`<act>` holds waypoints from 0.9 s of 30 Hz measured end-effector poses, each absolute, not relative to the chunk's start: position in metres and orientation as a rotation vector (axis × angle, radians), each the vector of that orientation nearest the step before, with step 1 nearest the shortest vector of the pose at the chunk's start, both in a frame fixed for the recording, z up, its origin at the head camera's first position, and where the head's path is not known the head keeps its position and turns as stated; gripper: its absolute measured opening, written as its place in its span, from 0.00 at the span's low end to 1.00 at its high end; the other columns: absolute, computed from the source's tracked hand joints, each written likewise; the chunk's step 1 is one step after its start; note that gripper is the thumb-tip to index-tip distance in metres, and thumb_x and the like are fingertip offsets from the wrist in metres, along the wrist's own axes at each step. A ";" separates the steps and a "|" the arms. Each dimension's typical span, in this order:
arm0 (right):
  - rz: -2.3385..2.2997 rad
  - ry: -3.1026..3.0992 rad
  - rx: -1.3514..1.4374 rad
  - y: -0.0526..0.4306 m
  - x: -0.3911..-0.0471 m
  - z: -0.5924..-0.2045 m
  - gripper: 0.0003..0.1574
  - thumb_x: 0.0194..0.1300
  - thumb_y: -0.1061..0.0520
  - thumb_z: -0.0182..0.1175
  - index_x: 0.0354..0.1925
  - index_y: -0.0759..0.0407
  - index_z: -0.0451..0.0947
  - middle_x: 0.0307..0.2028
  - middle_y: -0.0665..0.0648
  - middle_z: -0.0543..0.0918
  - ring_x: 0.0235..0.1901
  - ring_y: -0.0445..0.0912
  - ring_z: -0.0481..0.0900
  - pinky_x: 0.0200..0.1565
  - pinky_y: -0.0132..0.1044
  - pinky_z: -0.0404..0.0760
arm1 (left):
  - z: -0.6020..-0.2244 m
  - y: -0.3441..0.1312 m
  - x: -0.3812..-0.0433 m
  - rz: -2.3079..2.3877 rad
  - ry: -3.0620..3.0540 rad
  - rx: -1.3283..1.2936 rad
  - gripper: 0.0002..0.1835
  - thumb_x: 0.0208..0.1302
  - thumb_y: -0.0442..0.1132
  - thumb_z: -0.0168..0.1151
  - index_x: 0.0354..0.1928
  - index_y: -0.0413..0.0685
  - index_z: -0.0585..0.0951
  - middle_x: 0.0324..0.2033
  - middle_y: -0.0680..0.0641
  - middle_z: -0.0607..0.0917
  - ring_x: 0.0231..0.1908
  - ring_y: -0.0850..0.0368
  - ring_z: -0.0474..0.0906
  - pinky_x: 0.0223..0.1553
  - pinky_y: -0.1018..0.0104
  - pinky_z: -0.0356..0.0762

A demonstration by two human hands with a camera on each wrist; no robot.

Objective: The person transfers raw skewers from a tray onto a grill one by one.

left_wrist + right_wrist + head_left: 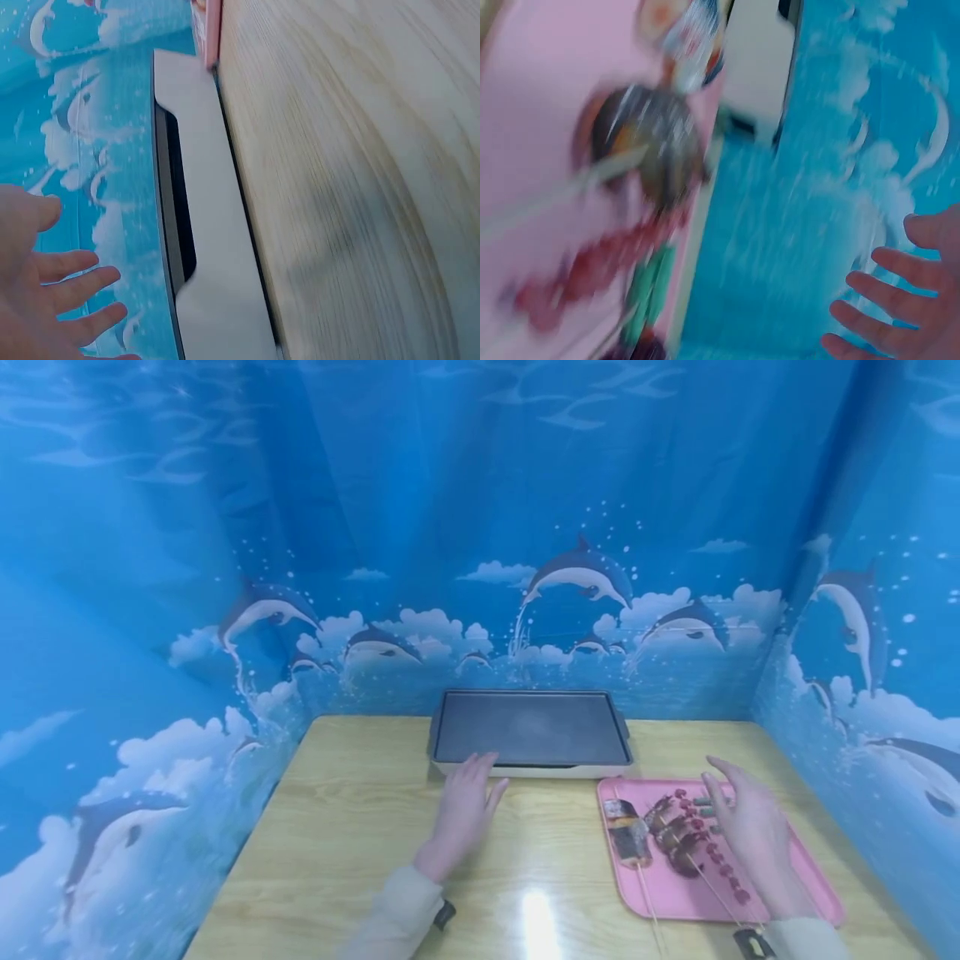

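My left hand [463,802] is held out over the table in front of the griddle [534,727], its fingertips overlapping the griddle's near edge in the head view. In the left wrist view its fingers [79,289] are spread and hold nothing. Above the right part of the pink tray [652,893] hovers my right hand [753,822], fingers apart and nothing in them. On that tray lie a skewer of dark-skinned fish pieces [630,835], a skewer of brown round pieces [678,835], a skewer of small red pieces [723,864] and some green pieces [651,292], partly hidden by the right hand.
The griddle stands at the table's back edge, the tray close to its front right corner. Wooden sticks [648,897] stick out past the tray's near rim. Blue dolphin-printed curtains [450,527] enclose the wooden table [337,827] at the back and sides.
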State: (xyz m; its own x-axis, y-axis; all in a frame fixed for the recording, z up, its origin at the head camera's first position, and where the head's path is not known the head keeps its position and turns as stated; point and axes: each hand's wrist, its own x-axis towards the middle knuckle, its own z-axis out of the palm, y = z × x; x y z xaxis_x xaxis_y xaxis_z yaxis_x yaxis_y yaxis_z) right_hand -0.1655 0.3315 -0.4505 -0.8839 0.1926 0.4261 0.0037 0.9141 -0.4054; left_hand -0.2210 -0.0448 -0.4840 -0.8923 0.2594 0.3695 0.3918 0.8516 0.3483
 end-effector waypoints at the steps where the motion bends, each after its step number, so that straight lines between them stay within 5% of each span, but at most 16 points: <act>1: 0.541 -2.610 -0.150 0.340 -0.164 -0.452 0.29 0.69 0.45 0.48 0.64 0.55 0.64 0.47 0.71 0.77 0.20 0.54 0.76 0.12 0.42 0.67 | -0.484 -0.039 -0.220 -0.606 -2.735 -0.502 0.28 0.68 0.56 0.44 0.64 0.48 0.65 0.62 0.46 0.71 0.64 0.45 0.62 0.63 0.44 0.60; 4: 0.520 -2.617 -0.168 0.367 -0.160 -0.460 0.30 0.70 0.47 0.47 0.64 0.61 0.61 0.50 0.74 0.73 0.38 0.67 0.74 0.29 0.60 0.74 | -0.486 -0.023 -0.218 -0.585 -2.775 -0.531 0.30 0.69 0.58 0.40 0.66 0.49 0.63 0.64 0.47 0.67 0.65 0.45 0.59 0.63 0.43 0.58; 8: 0.508 -2.664 -0.191 0.403 -0.152 -0.475 0.34 0.70 0.47 0.45 0.64 0.70 0.58 0.58 0.77 0.64 0.52 0.74 0.62 0.49 0.70 0.61 | -0.492 -0.001 -0.213 -0.539 -2.818 -0.570 0.32 0.68 0.60 0.39 0.67 0.50 0.60 0.66 0.48 0.64 0.67 0.45 0.55 0.63 0.40 0.55; 14: 0.475 -2.823 -0.178 0.446 -0.137 -0.499 0.40 0.71 0.45 0.43 0.64 0.76 0.51 0.59 0.82 0.57 0.52 0.78 0.58 0.50 0.72 0.56 | -0.507 0.032 -0.204 -0.474 -2.865 -0.667 0.38 0.65 0.65 0.37 0.70 0.51 0.56 0.69 0.49 0.58 0.68 0.43 0.50 0.63 0.38 0.53; 22: 0.521 -3.111 -0.149 0.471 -0.124 -0.522 0.43 0.72 0.42 0.38 0.58 0.85 0.53 0.50 0.88 0.60 0.46 0.80 0.61 0.45 0.72 0.62 | -0.531 0.069 -0.190 -0.338 -2.988 -0.847 0.41 0.61 0.69 0.39 0.71 0.57 0.51 0.71 0.52 0.53 0.70 0.45 0.45 0.64 0.36 0.49; 27: 0.563 -3.264 -0.249 0.473 -0.122 -0.523 0.50 0.71 0.36 0.29 0.61 0.84 0.44 0.53 0.88 0.51 0.52 0.82 0.49 0.46 0.77 0.52 | -0.539 0.083 -0.181 -0.299 -2.974 -0.978 0.43 0.59 0.70 0.39 0.71 0.56 0.51 0.71 0.53 0.52 0.70 0.46 0.46 0.62 0.35 0.50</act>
State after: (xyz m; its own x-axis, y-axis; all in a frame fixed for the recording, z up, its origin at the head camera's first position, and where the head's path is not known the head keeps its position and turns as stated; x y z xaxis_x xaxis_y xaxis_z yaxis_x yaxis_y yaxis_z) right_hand -0.1218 0.4726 -0.5230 -0.9727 0.1159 -0.2008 0.1765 0.9318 -0.3171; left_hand -0.1813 0.0833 -0.5390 -0.8064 0.5887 0.0561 0.5881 0.7883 0.1809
